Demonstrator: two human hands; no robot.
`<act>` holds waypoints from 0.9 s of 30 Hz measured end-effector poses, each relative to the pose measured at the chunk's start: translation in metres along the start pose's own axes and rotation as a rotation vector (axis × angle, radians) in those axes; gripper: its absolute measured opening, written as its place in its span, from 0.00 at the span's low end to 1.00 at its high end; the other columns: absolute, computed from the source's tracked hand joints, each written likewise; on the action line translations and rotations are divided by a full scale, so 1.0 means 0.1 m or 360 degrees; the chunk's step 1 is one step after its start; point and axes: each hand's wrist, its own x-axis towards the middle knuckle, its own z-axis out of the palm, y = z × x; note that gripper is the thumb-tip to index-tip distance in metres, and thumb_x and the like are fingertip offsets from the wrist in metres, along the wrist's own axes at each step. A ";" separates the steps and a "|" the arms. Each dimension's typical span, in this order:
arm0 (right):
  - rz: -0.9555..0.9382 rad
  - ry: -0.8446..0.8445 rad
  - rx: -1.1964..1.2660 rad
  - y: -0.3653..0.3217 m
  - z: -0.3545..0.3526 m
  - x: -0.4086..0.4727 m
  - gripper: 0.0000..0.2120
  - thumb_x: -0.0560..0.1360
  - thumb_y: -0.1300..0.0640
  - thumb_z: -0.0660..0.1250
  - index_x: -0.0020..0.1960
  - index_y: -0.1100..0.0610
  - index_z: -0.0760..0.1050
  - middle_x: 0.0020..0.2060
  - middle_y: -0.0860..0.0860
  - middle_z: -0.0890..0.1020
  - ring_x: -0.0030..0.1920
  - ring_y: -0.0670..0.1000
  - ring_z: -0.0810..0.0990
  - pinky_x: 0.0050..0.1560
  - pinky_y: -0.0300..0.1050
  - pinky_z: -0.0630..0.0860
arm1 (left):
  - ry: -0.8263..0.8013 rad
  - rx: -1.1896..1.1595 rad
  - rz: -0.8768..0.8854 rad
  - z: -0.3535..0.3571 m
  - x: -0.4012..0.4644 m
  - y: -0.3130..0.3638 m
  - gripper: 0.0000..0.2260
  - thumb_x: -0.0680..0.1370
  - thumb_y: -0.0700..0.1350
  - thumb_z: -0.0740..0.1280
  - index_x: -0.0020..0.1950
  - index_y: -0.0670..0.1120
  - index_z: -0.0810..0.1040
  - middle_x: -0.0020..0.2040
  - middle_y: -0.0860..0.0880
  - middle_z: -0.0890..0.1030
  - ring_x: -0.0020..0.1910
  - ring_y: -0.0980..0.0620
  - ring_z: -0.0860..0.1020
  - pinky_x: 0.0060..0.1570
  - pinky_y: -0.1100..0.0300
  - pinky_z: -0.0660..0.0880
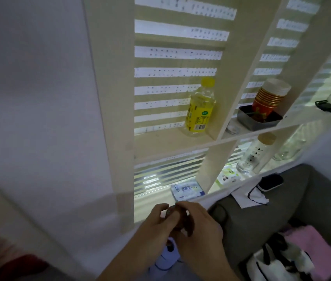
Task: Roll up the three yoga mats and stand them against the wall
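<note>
Yoga mats aside, our hands pinch a small dark object together; the yellow bottle's label stays unreadable.

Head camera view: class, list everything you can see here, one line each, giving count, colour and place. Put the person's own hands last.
Shelf unit: one, pale wood, against the window blinds.
Bottle: one, yellow label and cap, upper left compartment.
Paper cups: one stack, red and gold, standing in a grey tray, upper right compartment.
Clear bottle: one, wooden-looking lid, lower right compartment.
Tissue pack: one, blue and white, lower left compartment.
Green-white packet: one, lower right compartment.
Pink cloth: one, bottom right.
Yoga mats: none in view.
Small dark object: one, brownish, blurred, held between both hands.
Left hand: fingers curled on the dark object.
Right hand: fingers curled over it.
</note>
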 end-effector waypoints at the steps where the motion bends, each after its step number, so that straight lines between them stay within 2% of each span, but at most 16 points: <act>1: 0.0050 -0.0040 -0.0028 0.07 0.11 0.03 0.28 0.70 0.57 0.80 0.62 0.37 0.74 0.55 0.34 0.79 0.54 0.37 0.80 0.55 0.30 0.76 | 0.0029 0.0037 -0.0008 -0.05 0.04 -0.06 0.16 0.83 0.53 0.68 0.70 0.58 0.72 0.59 0.53 0.85 0.56 0.54 0.83 0.64 0.50 0.78; 2: 0.0141 -0.0109 -0.0027 0.14 0.27 0.08 0.27 0.71 0.56 0.80 0.61 0.36 0.72 0.55 0.35 0.79 0.54 0.39 0.80 0.56 0.33 0.77 | 0.0075 0.0001 -0.0027 -0.12 0.11 -0.13 0.19 0.80 0.54 0.69 0.70 0.61 0.70 0.63 0.54 0.82 0.58 0.57 0.80 0.65 0.52 0.76; 4: 0.0321 -0.0196 -0.0044 0.28 0.57 0.24 0.24 0.73 0.54 0.79 0.61 0.37 0.72 0.54 0.37 0.78 0.55 0.43 0.80 0.57 0.41 0.79 | 0.0206 -0.0115 0.0009 -0.24 0.15 -0.20 0.20 0.76 0.53 0.68 0.67 0.65 0.72 0.68 0.58 0.79 0.64 0.61 0.77 0.69 0.51 0.73; 6: 0.0353 -0.0238 -0.0106 0.45 0.94 0.45 0.20 0.74 0.53 0.76 0.62 0.42 0.74 0.53 0.39 0.80 0.53 0.44 0.80 0.56 0.44 0.80 | 0.0275 -0.0191 0.0151 -0.34 0.16 -0.27 0.17 0.82 0.44 0.68 0.66 0.64 0.75 0.68 0.61 0.78 0.67 0.63 0.75 0.72 0.55 0.70; 8: 0.0359 -0.0299 -0.0128 0.57 1.31 0.65 0.16 0.74 0.54 0.72 0.60 0.45 0.75 0.50 0.41 0.81 0.50 0.46 0.80 0.52 0.46 0.80 | 0.0294 -0.0277 0.0209 -0.47 0.30 -0.38 0.19 0.85 0.34 0.63 0.67 0.57 0.78 0.64 0.62 0.81 0.63 0.67 0.78 0.61 0.67 0.74; 9: 0.0353 -0.0321 -0.0126 0.63 1.47 0.73 0.15 0.73 0.54 0.71 0.59 0.45 0.75 0.49 0.42 0.81 0.50 0.47 0.80 0.52 0.47 0.80 | 0.0201 -0.0321 0.0195 -0.55 0.39 -0.46 0.19 0.84 0.31 0.62 0.64 0.53 0.80 0.59 0.60 0.84 0.59 0.66 0.81 0.52 0.71 0.76; 10: 0.0362 -0.0342 -0.0120 0.67 1.60 0.80 0.15 0.73 0.53 0.70 0.59 0.46 0.75 0.50 0.42 0.81 0.50 0.48 0.80 0.52 0.48 0.80 | 0.0104 -0.0382 0.0144 -0.64 0.51 -0.54 0.18 0.82 0.29 0.64 0.59 0.51 0.83 0.52 0.58 0.86 0.59 0.60 0.82 0.44 0.73 0.77; 11: 0.0363 -0.0348 -0.0097 0.74 1.76 0.87 0.17 0.73 0.54 0.69 0.61 0.47 0.76 0.51 0.44 0.82 0.51 0.49 0.81 0.54 0.49 0.80 | 0.0141 -0.0409 0.0102 -0.73 0.68 -0.70 0.16 0.80 0.29 0.67 0.55 0.49 0.85 0.45 0.55 0.87 0.60 0.52 0.82 0.38 0.72 0.76; 12: 0.0362 -0.0360 -0.0082 0.78 1.86 0.94 0.18 0.73 0.54 0.69 0.63 0.48 0.77 0.53 0.46 0.82 0.53 0.50 0.81 0.55 0.49 0.80 | 0.0220 -0.0299 0.0140 -0.81 0.77 -0.82 0.15 0.79 0.29 0.68 0.55 0.46 0.87 0.43 0.51 0.87 0.61 0.46 0.81 0.37 0.71 0.76; 13: 0.0349 -0.0352 -0.0053 0.85 1.98 0.99 0.19 0.74 0.55 0.69 0.65 0.49 0.77 0.55 0.47 0.83 0.55 0.51 0.82 0.57 0.48 0.80 | 0.0262 -0.0233 0.0189 -0.82 0.75 -0.90 0.14 0.80 0.30 0.67 0.58 0.44 0.86 0.46 0.48 0.86 0.58 0.46 0.81 0.39 0.68 0.76; 15: 0.0318 -0.0308 -0.0063 0.92 2.12 1.04 0.23 0.74 0.56 0.73 0.68 0.47 0.77 0.59 0.46 0.82 0.57 0.51 0.82 0.59 0.45 0.79 | 0.0295 -0.0155 0.0138 -0.73 0.56 -0.81 0.19 0.83 0.30 0.62 0.58 0.50 0.87 0.55 0.50 0.87 0.55 0.52 0.83 0.51 0.58 0.78; 16: 0.0318 -0.0295 -0.0078 0.94 2.17 1.05 0.25 0.73 0.56 0.75 0.69 0.46 0.77 0.60 0.46 0.82 0.58 0.50 0.81 0.60 0.45 0.79 | 0.0408 -0.0050 0.0116 -0.66 0.49 -0.78 0.22 0.82 0.29 0.61 0.55 0.54 0.87 0.56 0.51 0.87 0.56 0.53 0.84 0.55 0.54 0.79; 20: 0.0262 -0.0253 0.0053 0.99 2.20 0.94 0.29 0.75 0.52 0.77 0.74 0.48 0.75 0.66 0.46 0.81 0.65 0.47 0.79 0.68 0.43 0.75 | 0.0333 -0.0040 0.0184 -0.62 0.39 -0.88 0.28 0.83 0.29 0.60 0.48 0.61 0.88 0.53 0.53 0.88 0.56 0.54 0.85 0.58 0.52 0.80; 22: 0.0290 -0.0242 0.0136 1.02 2.12 0.88 0.32 0.76 0.55 0.75 0.78 0.47 0.70 0.70 0.43 0.77 0.67 0.44 0.76 0.69 0.39 0.72 | 0.0358 -0.0032 0.0185 -0.58 0.40 -0.88 0.26 0.83 0.29 0.60 0.47 0.58 0.88 0.51 0.52 0.88 0.54 0.53 0.85 0.57 0.51 0.80; 24: 0.0391 -0.0246 0.0206 1.02 1.99 0.80 0.36 0.75 0.64 0.70 0.80 0.46 0.67 0.72 0.42 0.73 0.67 0.45 0.75 0.69 0.42 0.74 | 0.0387 -0.0022 0.0185 -0.57 0.39 -0.88 0.20 0.83 0.29 0.61 0.49 0.50 0.87 0.49 0.50 0.88 0.51 0.52 0.86 0.56 0.48 0.82; 27: 0.0541 -0.0176 0.0268 1.04 1.76 0.49 0.31 0.76 0.68 0.66 0.72 0.42 0.72 0.67 0.42 0.77 0.58 0.43 0.80 0.61 0.43 0.80 | 0.0441 -0.0043 0.0168 -0.55 0.36 -0.86 0.14 0.82 0.28 0.62 0.50 0.42 0.85 0.45 0.47 0.88 0.45 0.47 0.86 0.52 0.43 0.83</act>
